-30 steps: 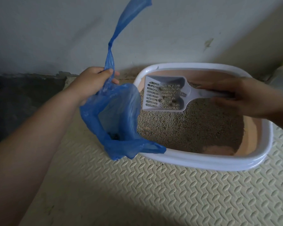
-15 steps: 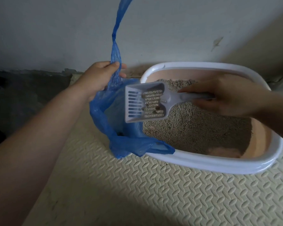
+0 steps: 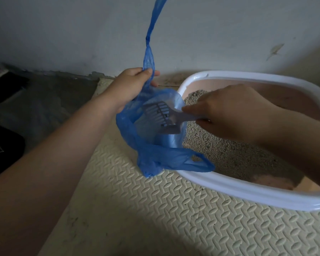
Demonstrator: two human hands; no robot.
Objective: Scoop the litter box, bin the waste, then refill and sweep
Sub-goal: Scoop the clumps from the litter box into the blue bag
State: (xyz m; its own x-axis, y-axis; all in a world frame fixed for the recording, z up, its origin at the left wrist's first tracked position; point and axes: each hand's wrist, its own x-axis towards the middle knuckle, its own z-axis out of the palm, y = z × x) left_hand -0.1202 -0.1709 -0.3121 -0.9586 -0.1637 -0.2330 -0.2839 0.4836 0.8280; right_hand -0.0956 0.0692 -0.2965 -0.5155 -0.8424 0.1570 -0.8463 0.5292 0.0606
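The bare left arm reaches forward from the lower left. The left grip is curled, thumb and fingers pinching the bag by its twisted neck. The right arm comes in from the right. The right grip is knuckles-up, fingers curled round the scoop handle.

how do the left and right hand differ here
The left hand grips the twisted handle of the blue bag; the right hand holds the scoop by its handle. The left hand is outside the litter box; the right hand reaches over its litter. Both grip something.
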